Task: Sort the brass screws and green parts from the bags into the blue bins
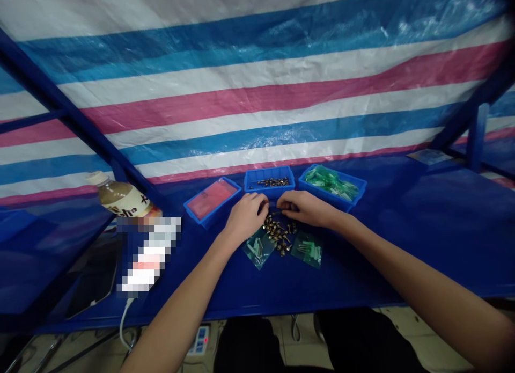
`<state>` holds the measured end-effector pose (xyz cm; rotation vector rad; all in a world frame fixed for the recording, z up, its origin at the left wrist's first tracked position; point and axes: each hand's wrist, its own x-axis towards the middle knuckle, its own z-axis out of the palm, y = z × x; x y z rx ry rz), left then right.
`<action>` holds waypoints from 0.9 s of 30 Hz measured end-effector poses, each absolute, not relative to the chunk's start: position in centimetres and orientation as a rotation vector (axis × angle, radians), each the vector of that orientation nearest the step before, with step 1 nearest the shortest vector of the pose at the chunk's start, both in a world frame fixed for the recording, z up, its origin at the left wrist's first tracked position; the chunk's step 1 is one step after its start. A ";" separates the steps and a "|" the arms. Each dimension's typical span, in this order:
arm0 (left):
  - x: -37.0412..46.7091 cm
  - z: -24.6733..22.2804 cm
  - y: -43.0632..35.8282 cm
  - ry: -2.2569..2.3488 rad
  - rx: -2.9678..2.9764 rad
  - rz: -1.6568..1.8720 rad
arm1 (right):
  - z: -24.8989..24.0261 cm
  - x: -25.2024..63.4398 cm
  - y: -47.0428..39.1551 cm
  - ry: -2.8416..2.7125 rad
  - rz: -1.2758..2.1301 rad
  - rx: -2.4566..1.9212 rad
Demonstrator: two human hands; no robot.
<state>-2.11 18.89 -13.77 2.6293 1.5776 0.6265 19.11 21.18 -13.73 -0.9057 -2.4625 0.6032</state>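
My left hand [248, 216] is closed, its fingers curled at the upper left of a pile of small brass-coloured screw-like parts [278, 232]. Facing it across a narrow gap, my right hand [304, 206] is closed too, fingertips bent inward above the pile. Whatever either hand pinches is too small or hidden to make out. Below the left hand lies a clear bag [258, 248] of pale plugs and screws. A second bag [308, 249] with green plugs and screws lies below the right hand. Just beyond the hands, a blue tray [269, 174] holds dark screws.
To the left, another blue tray [204, 221] holds red packets; a blue tray [354, 203] at the right holds green bags. Further left are a bottle [124, 198], a blurred-out object [147, 260] with a white cable, and a dark tablet-like panel [94, 276]. Striped sheeting [257, 99] hangs behind.
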 end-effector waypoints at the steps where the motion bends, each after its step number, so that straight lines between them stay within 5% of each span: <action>1: -2.1 -13.7 18.9 1.578 2.627 0.648 | -13.6 19.1 21.1 -2.410 0.649 -0.908; 13: -1.5 -12.9 18.0 1.362 2.614 0.910 | -13.4 18.5 20.5 -1.573 1.510 -0.856; 27: -1.6 -13.4 18.2 1.293 2.672 1.002 | -13.5 18.6 20.8 -1.768 1.341 -0.913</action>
